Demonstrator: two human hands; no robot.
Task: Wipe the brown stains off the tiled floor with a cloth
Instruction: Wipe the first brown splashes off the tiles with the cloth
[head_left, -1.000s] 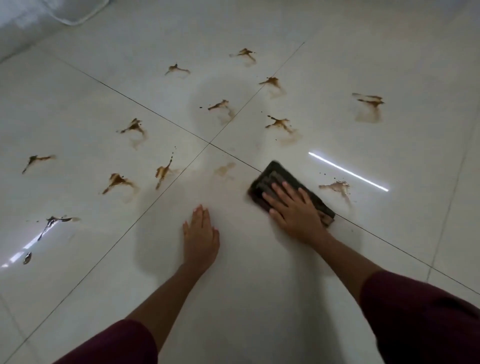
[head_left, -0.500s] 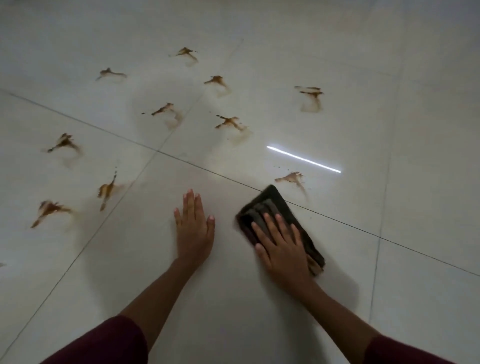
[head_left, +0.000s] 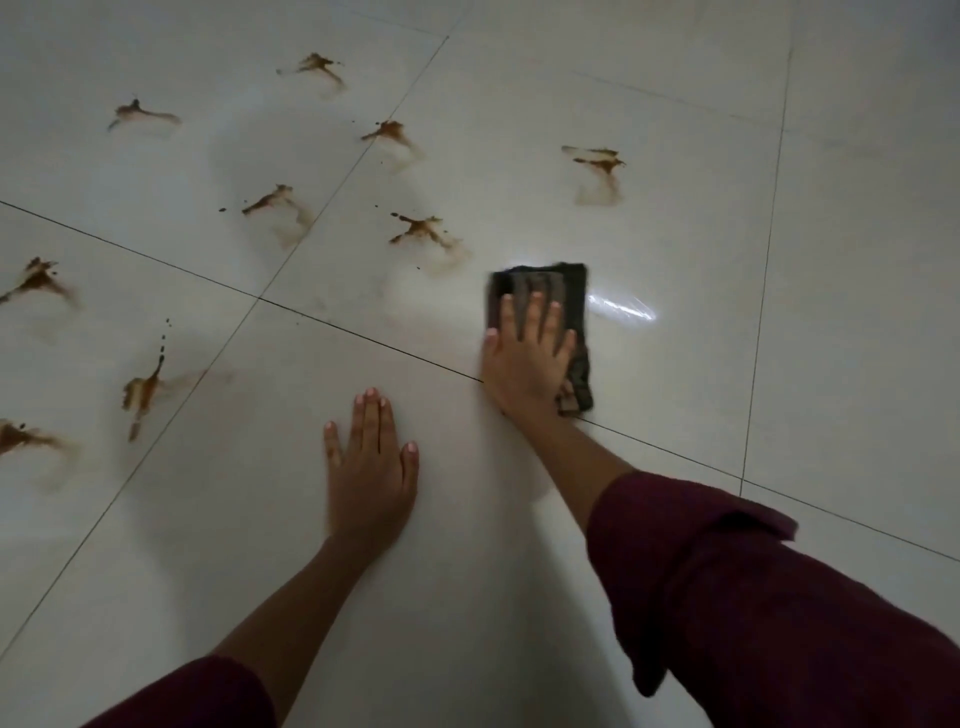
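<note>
A dark folded cloth lies flat on the glossy white tiled floor, right of centre. My right hand presses down on it with fingers spread, covering most of it. My left hand rests flat on the floor nearer to me, holding nothing. Several brown stains dot the tiles ahead and to the left. The nearest stain is just up-left of the cloth. Another stain lies beyond the cloth. A further stain sits left of my left hand.
Dark grout lines cross the floor and meet left of the cloth. A bright light reflection shines on the tile just right of the cloth. My dark red sleeves fill the lower corners.
My right hand has slid the cloth forward and to the right, over the small stain that lay near the light reflection. That stain no longer shows. My left hand stays planted.
</note>
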